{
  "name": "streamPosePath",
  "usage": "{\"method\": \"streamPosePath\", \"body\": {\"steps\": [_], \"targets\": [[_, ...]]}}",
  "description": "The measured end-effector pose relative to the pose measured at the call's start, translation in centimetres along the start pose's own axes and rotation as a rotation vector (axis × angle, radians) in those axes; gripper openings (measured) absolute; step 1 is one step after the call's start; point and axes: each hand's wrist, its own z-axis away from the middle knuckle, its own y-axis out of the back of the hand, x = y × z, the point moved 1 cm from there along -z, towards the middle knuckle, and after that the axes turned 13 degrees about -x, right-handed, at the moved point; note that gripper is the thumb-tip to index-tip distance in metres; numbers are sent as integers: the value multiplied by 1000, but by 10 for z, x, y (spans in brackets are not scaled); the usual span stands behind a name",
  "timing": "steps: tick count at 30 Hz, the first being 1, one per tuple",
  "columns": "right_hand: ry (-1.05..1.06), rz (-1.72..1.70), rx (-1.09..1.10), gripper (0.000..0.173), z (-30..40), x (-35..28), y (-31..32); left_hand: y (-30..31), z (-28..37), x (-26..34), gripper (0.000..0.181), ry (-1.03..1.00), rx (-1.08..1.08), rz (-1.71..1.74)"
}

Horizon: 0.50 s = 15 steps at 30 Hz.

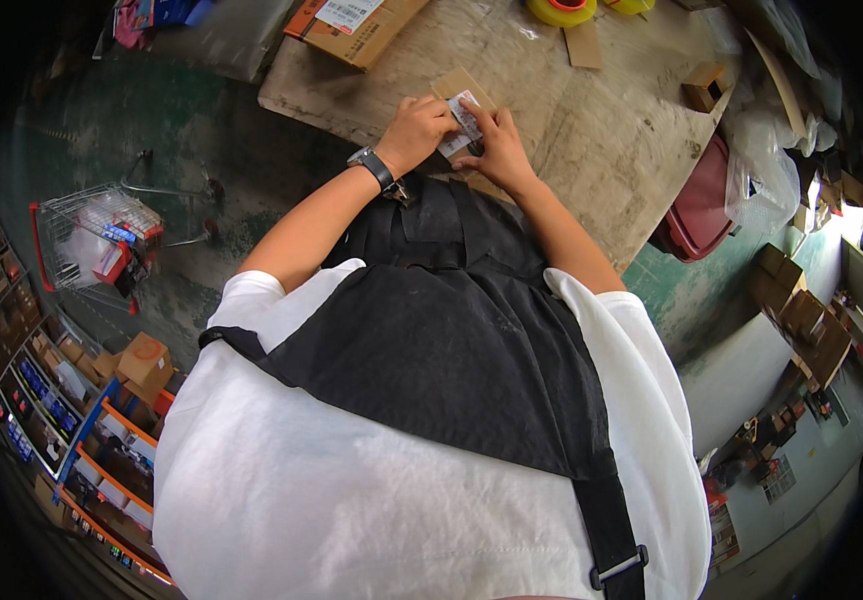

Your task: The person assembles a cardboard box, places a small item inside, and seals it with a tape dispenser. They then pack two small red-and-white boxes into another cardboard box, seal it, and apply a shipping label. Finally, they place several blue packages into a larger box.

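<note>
A small flat cardboard box (463, 81) lies on the wooden table (611, 135) at the edge nearest me. On its top is a white printed label (466, 112) bearing writing. My left hand (421, 129), with a watch on its wrist, has curled fingers pinching at the label's left side. My right hand (501, 148) spans the box from the right, its index finger on the label and its thumb at the near side. The fingers hide part of the label and the middle of the box.
A larger cardboard carton (360, 34) with a label stands at the table's far left. Yellow tape rolls (562, 10), a cardboard piece (583, 45) and a small open box (704, 85) lie farther right. A shopping cart (101, 240) stands left; a dark red bin (698, 202) is beside the table.
</note>
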Motion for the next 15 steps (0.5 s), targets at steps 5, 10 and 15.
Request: {"method": "streamPosePath", "body": {"steps": [5, 10, 15], "targets": [[18, -27, -4, 100, 0, 1, 0, -6, 1, -4, 15, -16, 18, 31], [35, -44, 19, 98, 1, 3, -2, -4, 7, -5, 18, -74, -6, 23], [39, -56, 43, 97, 3, -1, 0, -6, 6, -6, 16, -74, 28, 19]]}}
